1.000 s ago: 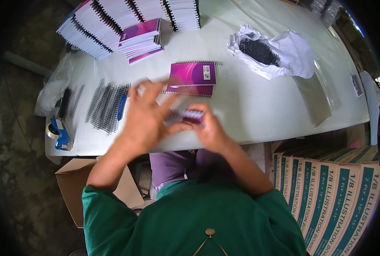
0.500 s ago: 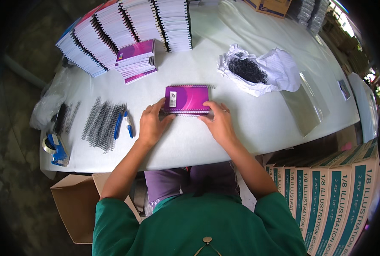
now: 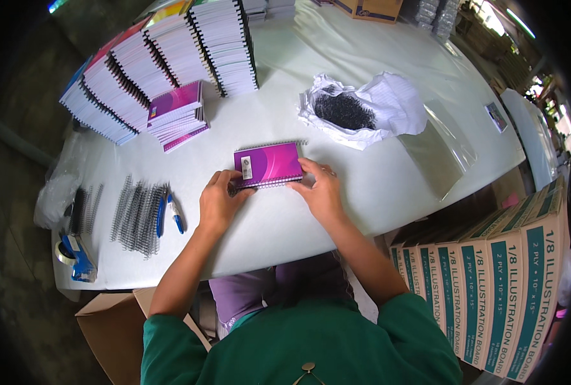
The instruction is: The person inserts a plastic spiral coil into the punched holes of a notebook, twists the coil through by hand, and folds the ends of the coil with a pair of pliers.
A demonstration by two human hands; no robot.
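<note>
A small purple notebook [image 3: 269, 163] with a white label lies flat on the white-covered table in front of me. A wire coil runs along its far edge and sticks out past the right corner. Its near edge shows a row of coil loops or holes; I cannot tell which. My left hand [image 3: 220, 200] grips the near left corner between thumb and fingers. Around the near right corner, my right hand [image 3: 321, 189] is closed in the same way. Beyond, to the left, stands a short pile of matching purple notebooks [image 3: 178, 115].
Tall stacks of bound notebooks [image 3: 163, 58] stand far left. Loose wire coils [image 3: 138, 218] lie left, beside blue-and-white pens [image 3: 175, 213] and a tape dispenser [image 3: 80, 260]. Crumpled white paper [image 3: 398, 109] holds black coils [image 3: 344, 110]. Clear plastic sheets [image 3: 436, 154] lie right; cartons [image 3: 491, 289] stand below.
The whole view has shifted and turned slightly, so the table's things appear lower and farther left. Both hands keep their hold on the notebook.
</note>
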